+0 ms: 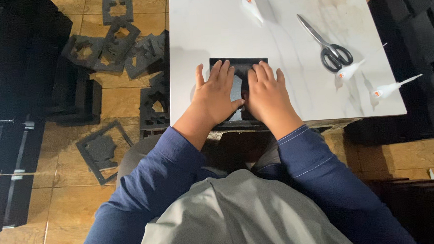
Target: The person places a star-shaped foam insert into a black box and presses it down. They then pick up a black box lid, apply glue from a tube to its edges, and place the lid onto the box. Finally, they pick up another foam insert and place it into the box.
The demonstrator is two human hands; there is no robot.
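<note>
A square black foam piece [238, 64] with a cut-out middle lies at the near edge of a white marble-look table [293, 84]. My left hand [215, 94] and my right hand [267, 94] rest flat on top of it, side by side, fingers spread and pointing away from me, thumbs nearly touching. The hands cover most of the foam. Only its far edge and a strip at the near edge show. Both arms wear dark blue sleeves.
Black-handled scissors [328, 46] lie on the table's right side. Three small white glue bottles sit at the far middle [252, 7] and the right edge [351, 70], [390, 88]. Black foam frames and cut-outs [121, 45] litter the tiled floor at left. Dark foam stacks [413, 25] stand at right.
</note>
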